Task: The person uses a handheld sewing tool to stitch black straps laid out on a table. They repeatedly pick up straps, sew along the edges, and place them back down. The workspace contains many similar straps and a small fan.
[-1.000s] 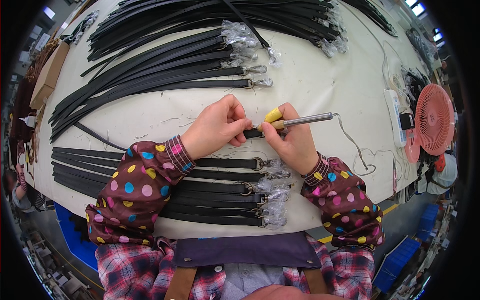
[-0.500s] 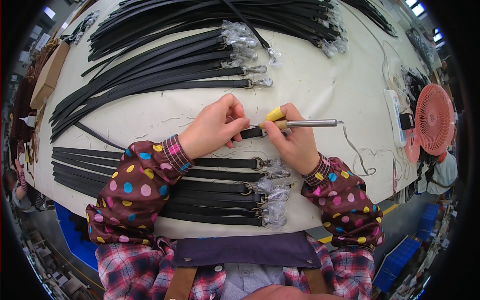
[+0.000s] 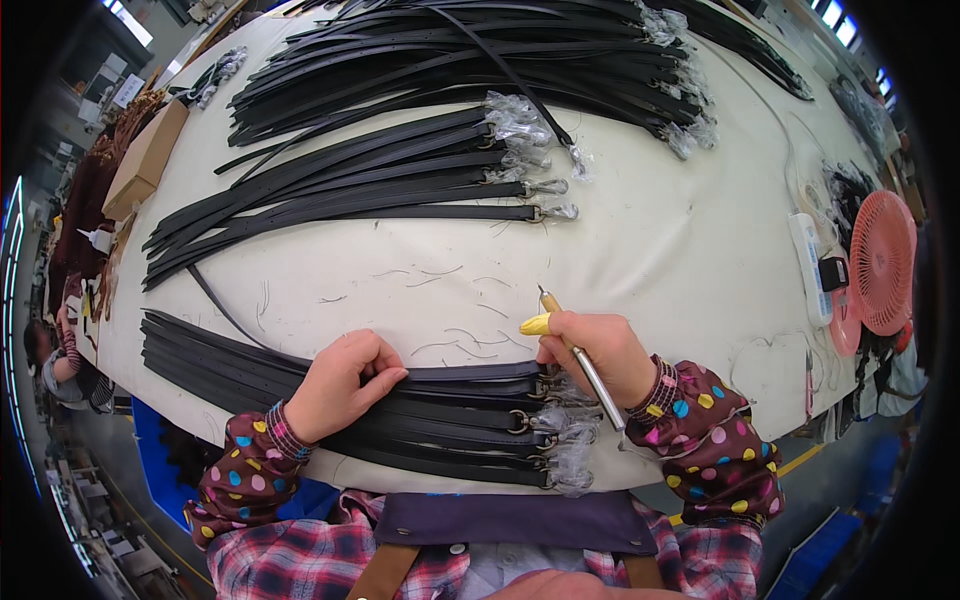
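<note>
My left hand [image 3: 350, 385], fingers curled and pinched, is at the top strap of the nearer row. It appears to grip this black strap [image 3: 470, 373], which bends away to the far left. In my right hand [image 3: 605, 355] is a slim metal pen-like tool [image 3: 592, 385] with a brass-coloured front and thin tip, pointing up and away. A yellow cover wraps one of its fingertips. Below that hand lies the strap's buckle end, partly hidden by the fingers. More black straps [image 3: 450, 440] lie side by side nearest me, their metal hooks wrapped in clear plastic [image 3: 572, 452].
Farther off lie another row of black straps [image 3: 340, 180] and a large heap [image 3: 480, 65]. Loose thread ends [image 3: 465, 340] dot the white table [image 3: 680, 250]. At right are a white power strip [image 3: 810, 265] and a pink fan [image 3: 882, 262]; a cardboard box [image 3: 147, 160] is at left.
Both hands have come down toward me, bringing the strap onto the nearer row. The tool has left the strap's end and swung from level to tip-upward. My left hand has shifted left.
</note>
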`<state>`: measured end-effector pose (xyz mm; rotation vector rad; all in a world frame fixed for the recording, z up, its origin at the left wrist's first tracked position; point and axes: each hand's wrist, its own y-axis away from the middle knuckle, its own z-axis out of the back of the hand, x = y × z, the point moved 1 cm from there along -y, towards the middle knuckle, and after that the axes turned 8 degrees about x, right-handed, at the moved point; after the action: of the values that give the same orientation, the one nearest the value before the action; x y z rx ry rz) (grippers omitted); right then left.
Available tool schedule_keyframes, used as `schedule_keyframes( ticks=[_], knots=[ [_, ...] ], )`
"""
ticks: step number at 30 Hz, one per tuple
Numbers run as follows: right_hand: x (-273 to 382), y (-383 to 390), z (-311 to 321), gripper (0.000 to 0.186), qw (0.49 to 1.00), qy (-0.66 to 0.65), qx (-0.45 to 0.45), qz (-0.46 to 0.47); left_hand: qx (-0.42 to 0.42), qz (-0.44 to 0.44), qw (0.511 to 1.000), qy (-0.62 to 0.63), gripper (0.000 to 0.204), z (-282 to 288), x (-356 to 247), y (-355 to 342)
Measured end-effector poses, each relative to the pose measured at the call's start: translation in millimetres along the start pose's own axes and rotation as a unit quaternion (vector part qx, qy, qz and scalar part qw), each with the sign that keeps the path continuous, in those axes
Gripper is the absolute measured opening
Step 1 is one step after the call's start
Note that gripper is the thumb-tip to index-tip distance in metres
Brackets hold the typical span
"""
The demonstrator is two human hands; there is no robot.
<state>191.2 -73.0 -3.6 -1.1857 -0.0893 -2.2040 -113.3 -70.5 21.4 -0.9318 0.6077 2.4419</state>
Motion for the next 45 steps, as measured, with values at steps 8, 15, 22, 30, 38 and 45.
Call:
schedule_keyframes(
  ticks=[8, 15, 22, 30, 38, 45],
  knots=[
    [-7, 4, -1, 0.014, 0.998, -0.031, -0.002, -0.055, -0.039, -0.114, 0.988, -0.098, 0.018, 15, -14, -59],
    [-10, 2, 7, 0.011, 0.995, -0.045, -0.054, -0.066, -0.097, -0.127, 0.969, -0.188, 0.024, 11, -14, -161],
    [-18, -8, 21, 0.027, 0.973, 0.148, -0.176, -0.015, -0.051, -0.115, 0.981, -0.148, 0.020, -4, -23, -117],
    [-20, -10, 18, 0.031, 0.985, 0.130, -0.103, -0.035, -0.031, -0.145, 0.982, -0.120, 0.020, -17, -30, -93],
    [-24, -9, 17, 0.030, 0.986, 0.131, -0.103, -0.021, 0.038, -0.452, 0.890, -0.058, 0.029, -7, -145, -45],
    [-22, -9, 17, 0.028, 0.986, 0.137, -0.087, -0.034, -0.042, -0.603, 0.796, 0.012, 0.030, -18, -173, -45]
  ],
)
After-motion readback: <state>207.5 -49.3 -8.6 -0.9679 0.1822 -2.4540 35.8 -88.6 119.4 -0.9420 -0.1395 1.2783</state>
